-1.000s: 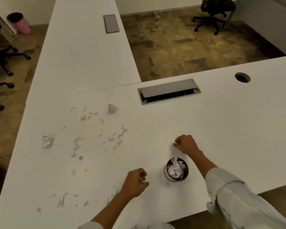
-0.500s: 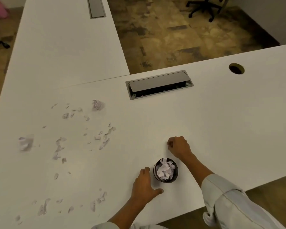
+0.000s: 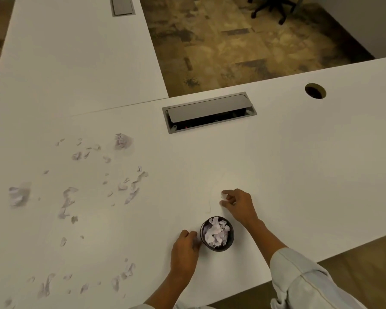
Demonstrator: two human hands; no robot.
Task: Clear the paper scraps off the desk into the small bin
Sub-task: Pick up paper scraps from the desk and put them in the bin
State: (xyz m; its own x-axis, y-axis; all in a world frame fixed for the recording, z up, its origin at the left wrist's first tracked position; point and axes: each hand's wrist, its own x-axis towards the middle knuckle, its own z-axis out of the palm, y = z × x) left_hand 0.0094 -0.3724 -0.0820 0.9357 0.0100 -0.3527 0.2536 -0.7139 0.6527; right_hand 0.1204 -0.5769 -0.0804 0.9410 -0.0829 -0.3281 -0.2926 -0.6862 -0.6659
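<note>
A small black bin (image 3: 228,243), stuffed with white paper scraps, stands near the front edge of the white desk (image 3: 299,175). My left hand (image 3: 184,253) is curled against the bin's left wall and holds it. My right hand (image 3: 240,205) hovers just behind the bin and pinches a small white scrap (image 3: 223,195) between thumb and fingers. Several loose scraps lie on the desk to the left: a crumpled ball (image 3: 122,141), another crumpled wad (image 3: 18,196), torn strips (image 3: 134,186), and bits near the front left (image 3: 46,286).
A grey cable hatch (image 3: 210,108) stands half open behind my hands, with a round cable hole (image 3: 315,91) to its right. A second white desk (image 3: 76,52) joins at the back left. The desk's front edge runs just right of my right sleeve. An office chair (image 3: 274,7) stands far off.
My left hand has moved right from the bare desk to the bin's side and curled onto it. My right hand has stayed behind the bin, its fingers now pinching a scrap.
</note>
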